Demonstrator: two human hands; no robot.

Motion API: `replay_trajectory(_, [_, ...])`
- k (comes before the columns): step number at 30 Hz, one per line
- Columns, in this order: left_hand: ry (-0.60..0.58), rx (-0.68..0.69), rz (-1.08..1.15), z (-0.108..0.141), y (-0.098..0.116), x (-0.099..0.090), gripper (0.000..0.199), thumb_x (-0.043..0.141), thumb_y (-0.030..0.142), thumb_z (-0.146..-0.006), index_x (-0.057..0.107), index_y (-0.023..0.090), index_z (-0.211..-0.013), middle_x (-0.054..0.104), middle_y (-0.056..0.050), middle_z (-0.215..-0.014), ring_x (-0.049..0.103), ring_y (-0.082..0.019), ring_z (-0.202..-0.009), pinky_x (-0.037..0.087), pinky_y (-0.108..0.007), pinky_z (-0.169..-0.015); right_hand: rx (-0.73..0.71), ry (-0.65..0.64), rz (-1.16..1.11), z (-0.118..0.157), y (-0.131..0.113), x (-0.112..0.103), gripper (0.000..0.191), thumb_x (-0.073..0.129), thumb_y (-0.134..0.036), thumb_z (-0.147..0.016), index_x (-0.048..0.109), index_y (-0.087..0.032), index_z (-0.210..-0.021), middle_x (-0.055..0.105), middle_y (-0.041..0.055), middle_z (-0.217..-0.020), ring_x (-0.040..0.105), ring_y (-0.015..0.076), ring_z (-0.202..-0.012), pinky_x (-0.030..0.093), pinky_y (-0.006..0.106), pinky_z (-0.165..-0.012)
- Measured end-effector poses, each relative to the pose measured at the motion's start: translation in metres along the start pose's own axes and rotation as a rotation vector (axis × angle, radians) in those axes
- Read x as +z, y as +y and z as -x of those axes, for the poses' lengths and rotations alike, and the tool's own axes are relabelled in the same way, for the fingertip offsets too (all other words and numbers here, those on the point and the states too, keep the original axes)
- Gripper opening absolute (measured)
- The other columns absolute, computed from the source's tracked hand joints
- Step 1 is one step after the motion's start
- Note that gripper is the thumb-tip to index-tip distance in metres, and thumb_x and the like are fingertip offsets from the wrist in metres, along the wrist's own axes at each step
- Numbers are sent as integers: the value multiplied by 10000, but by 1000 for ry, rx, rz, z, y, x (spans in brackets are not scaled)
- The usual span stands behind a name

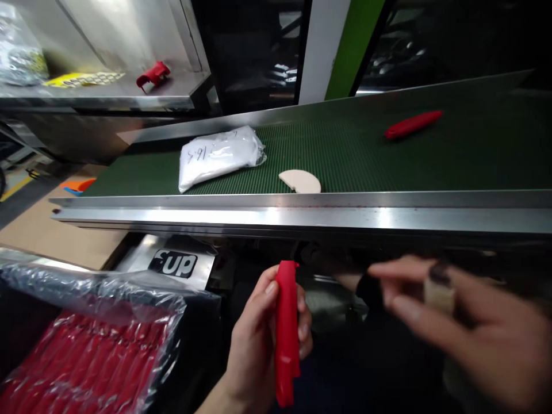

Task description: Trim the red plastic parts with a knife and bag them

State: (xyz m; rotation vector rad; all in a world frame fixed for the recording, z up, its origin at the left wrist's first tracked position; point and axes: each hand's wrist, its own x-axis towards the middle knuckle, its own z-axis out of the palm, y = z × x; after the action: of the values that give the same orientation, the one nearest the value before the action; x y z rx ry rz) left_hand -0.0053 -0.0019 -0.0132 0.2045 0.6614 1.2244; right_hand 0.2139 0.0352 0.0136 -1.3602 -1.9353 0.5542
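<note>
My left hand (259,333) is closed around a long, narrow red plastic part (286,328), held upright below the conveyor's front edge. Thumb and fingers grip its upper half. To the right, apart from the part, my right hand (457,322) is blurred by motion. Its index finger is stretched out and the thumb stands apart, with nothing visible between them. A beige wrap (439,294) goes round one of its fingers. Another long red part (413,125) lies at the far right on the green conveyor belt (345,155).
On the belt lie a white plastic-wrapped packet (219,156) and a beige half-disc (302,180). A metal rail (328,217) edges it. Lower left, a plastic-lined box (172,293) holds rows of red parts. A curved red piece (153,75) sits on the metal shelf.
</note>
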Motion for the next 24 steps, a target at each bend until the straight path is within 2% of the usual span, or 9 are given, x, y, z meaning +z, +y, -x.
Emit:
replay_trajectory(2, [24,-19,11,-3,0,1,204,385,326,-978,507,201,-1083,504,-14,-752,468,-101,-543,364,-176,-443,-9,-86,-114,27,-13,32,192,634,-394,-871,673,-376,-1057,738,-31,-847,705,146,-625,563,153,-469])
replay_trajectory(5, [60,-44,46,-7,0,2,199,403,356,-972,508,220,-1074,497,-8,-758,454,-97,-523,356,-174,-429,6,-131,-330,49,-26,68,291,603,-266,-885,587,-378,-1153,686,-52,-767,663,106,-554,542,127,-458])
replay_trajectory(8, [118,-62,89,-11,-1,4,203,452,374,-954,510,221,-1074,499,-8,-791,429,-91,-509,356,-184,-427,42,-160,-472,60,-34,89,383,660,-204,-841,544,-337,-1181,653,-47,-784,653,102,-565,568,141,-519])
replay_trajectory(10, [160,-30,109,-14,-3,5,175,464,357,-952,513,221,-1051,501,-10,-820,428,-94,-529,373,-197,-452,89,-133,-501,65,-37,98,389,693,-187,-814,545,-318,-1149,653,-34,-836,668,110,-614,582,148,-560])
replay_trajectory(16, [238,67,69,-20,-8,6,172,445,316,-968,538,232,-1086,561,-31,-927,526,-140,-698,473,-252,-608,171,21,-460,70,-40,101,295,669,-226,-840,581,-298,-1113,668,1,-959,688,124,-695,593,159,-581])
replay_trajectory(18, [264,101,1,-19,-6,1,207,473,289,-956,567,224,-1128,608,-58,-1004,566,-156,-787,502,-265,-690,207,72,-424,69,-37,96,274,614,-219,-876,592,-298,-1138,671,10,-1000,696,129,-706,599,172,-573])
replay_trajectory(21, [288,169,-142,-16,-1,-7,208,561,239,-908,632,204,-1100,640,-84,-1095,585,-167,-893,516,-263,-773,193,79,-337,67,-28,85,275,596,-200,-894,607,-301,-1150,682,2,-1005,687,106,-628,598,165,-563])
replay_trajectory(24, [310,231,-298,-10,3,-14,175,639,233,-855,686,212,-1022,648,-72,-1162,605,-157,-841,525,-262,-773,213,102,-247,61,-20,72,257,604,-207,-895,623,-314,-1127,703,-22,-933,697,101,-658,590,136,-592])
